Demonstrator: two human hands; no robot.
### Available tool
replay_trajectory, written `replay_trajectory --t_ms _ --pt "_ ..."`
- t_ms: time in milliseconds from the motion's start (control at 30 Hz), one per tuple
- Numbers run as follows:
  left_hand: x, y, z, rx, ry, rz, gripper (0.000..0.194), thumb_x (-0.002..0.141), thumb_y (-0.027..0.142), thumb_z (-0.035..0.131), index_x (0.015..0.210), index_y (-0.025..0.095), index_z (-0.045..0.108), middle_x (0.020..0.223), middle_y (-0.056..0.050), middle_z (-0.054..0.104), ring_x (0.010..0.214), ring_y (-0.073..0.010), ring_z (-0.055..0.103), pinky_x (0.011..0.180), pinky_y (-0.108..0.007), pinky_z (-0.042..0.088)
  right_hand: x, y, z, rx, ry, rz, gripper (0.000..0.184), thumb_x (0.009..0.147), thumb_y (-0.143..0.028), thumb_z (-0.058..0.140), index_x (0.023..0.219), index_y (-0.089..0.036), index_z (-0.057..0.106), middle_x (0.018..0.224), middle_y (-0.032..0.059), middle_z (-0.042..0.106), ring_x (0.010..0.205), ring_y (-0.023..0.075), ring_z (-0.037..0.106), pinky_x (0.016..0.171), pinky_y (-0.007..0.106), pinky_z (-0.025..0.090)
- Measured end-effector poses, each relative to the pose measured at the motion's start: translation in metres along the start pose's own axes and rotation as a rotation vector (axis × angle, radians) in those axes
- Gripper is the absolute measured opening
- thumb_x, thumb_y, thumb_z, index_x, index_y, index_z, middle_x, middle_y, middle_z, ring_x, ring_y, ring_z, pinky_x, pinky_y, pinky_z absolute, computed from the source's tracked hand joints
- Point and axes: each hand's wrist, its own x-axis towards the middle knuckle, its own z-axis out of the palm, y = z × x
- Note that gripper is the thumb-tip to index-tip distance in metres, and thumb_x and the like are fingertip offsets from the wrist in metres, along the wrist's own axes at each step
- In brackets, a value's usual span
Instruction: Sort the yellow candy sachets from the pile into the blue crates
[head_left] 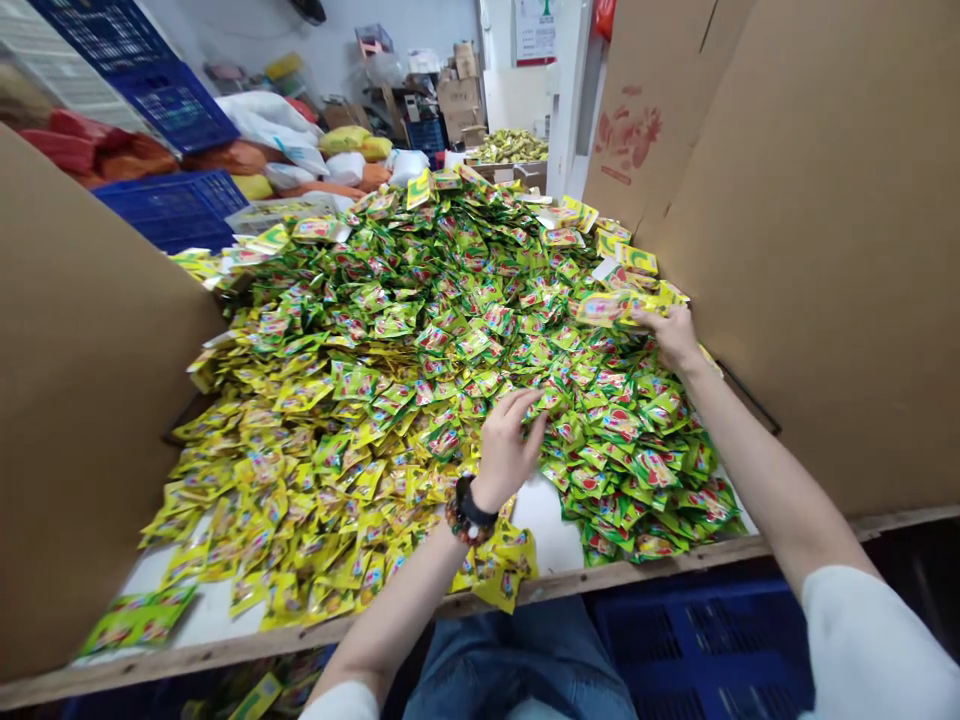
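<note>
A big heap of small green and yellow sachets point(420, 340) covers the white tabletop point(551, 530). My left hand point(508, 445) rests on the pile near its middle front, fingers curled down onto the sachets and touching them. It wears a beaded bracelet and a dark band at the wrist. My right hand point(671, 335) reaches to the far right side of the heap, close to the cardboard wall. It grips a small stack of sachets point(611, 308) held out to its left.
Tall cardboard walls stand on the left point(82, 400) and right point(825, 250) of the table. A wooden edge point(637, 570) runs along the front. A blue crate point(705, 640) sits below at my knees. Blue crates point(176, 205), sacks and boxes fill the room behind.
</note>
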Motion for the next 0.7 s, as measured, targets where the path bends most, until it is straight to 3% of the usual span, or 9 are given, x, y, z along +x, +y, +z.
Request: replay_trajectory --t_ms 67,133,167,233,300,433,600,700 --pt "0.022 0.004 0.004 0.189 0.031 0.136 0.048 0.089 0.028 0.059 0.136 0.019 0.049 0.139 -0.014 0.053 0.134 -0.0263 0.046 0.11 -0.047 0.04 -0.029 -0.012 0.016 0.0 -0.19 0.024 0.03 0.057 -0.033 0.084 0.077 -0.014 0.071 0.076 0.0033 0.073 0.072 0.0177 0.068 0.07 0.031 0.057" --pt "0.038 0.004 0.007 0.368 -0.032 0.193 0.071 0.082 0.03 0.069 0.145 0.019 0.038 0.148 -0.016 0.043 0.142 -0.0327 0.033 0.116 -0.055 0.029 -0.06 -0.024 0.03 -0.011 -0.421 0.077 0.033 0.058 -0.039 0.084 0.079 -0.015 0.072 0.077 0.0032 0.074 0.075 0.019 0.069 0.073 0.032 0.057" --pt "0.041 0.002 0.008 0.438 -0.093 0.197 0.077 0.077 0.03 0.073 0.144 0.019 0.038 0.145 -0.017 0.046 0.14 -0.035 0.036 0.116 -0.057 0.028 -0.075 -0.028 0.035 -0.008 -0.524 0.102 0.035 0.059 -0.041 0.083 0.081 -0.016 0.073 0.078 0.0028 0.074 0.076 0.0192 0.069 0.074 0.033 0.056" --pt "0.039 -0.005 0.008 0.518 -0.224 0.16 0.073 0.073 0.031 0.077 0.137 0.018 0.045 0.127 -0.015 0.06 0.122 -0.0342 0.055 0.108 -0.055 0.038 -0.099 -0.033 0.043 0.01 -0.676 0.151 0.038 0.062 -0.045 0.081 0.087 -0.017 0.072 0.084 0.0028 0.075 0.08 0.0195 0.069 0.077 0.033 0.055" --pt "0.026 -0.015 0.005 0.537 -0.275 0.081 0.065 0.072 0.032 0.076 0.129 0.016 0.051 0.111 -0.012 0.066 0.101 -0.0291 0.064 0.093 -0.046 0.05 -0.118 -0.033 0.047 0.019 -0.664 0.139 0.04 0.067 -0.048 0.078 0.093 -0.019 0.071 0.092 0.0029 0.074 0.087 0.0195 0.068 0.081 0.033 0.054" --pt "-0.01 -0.026 -0.005 0.49 -0.118 -0.027 0.056 0.075 0.035 0.073 0.124 0.018 0.052 0.109 -0.01 0.067 0.093 -0.0248 0.066 0.077 -0.035 0.054 -0.147 -0.029 0.05 0.014 -0.506 0.065 0.036 0.075 -0.049 0.072 0.097 -0.021 0.066 0.089 0.0015 0.07 0.085 0.018 0.064 0.08 0.031 0.051" --pt "-0.038 -0.012 -0.02 0.466 -0.063 -0.02 0.053 0.074 0.035 0.075 0.12 0.02 0.054 0.103 -0.007 0.068 0.089 -0.023 0.066 0.075 -0.032 0.052 -0.172 -0.036 0.052 -0.089 -0.535 -0.055 0.025 0.079 -0.04 0.07 0.092 -0.02 0.066 0.085 0.0012 0.065 0.079 0.0166 0.059 0.073 0.028 0.048" --pt "-0.054 -0.002 -0.022 0.511 -0.065 0.02 0.05 0.072 0.031 0.075 0.117 0.019 0.057 0.096 -0.006 0.068 0.085 -0.0227 0.066 0.073 -0.031 0.051 -0.179 -0.041 0.052 -0.194 -0.635 -0.092 0.021 0.075 -0.037 0.073 0.083 -0.018 0.069 0.083 0.002 0.064 0.079 0.0169 0.058 0.072 0.028 0.046"
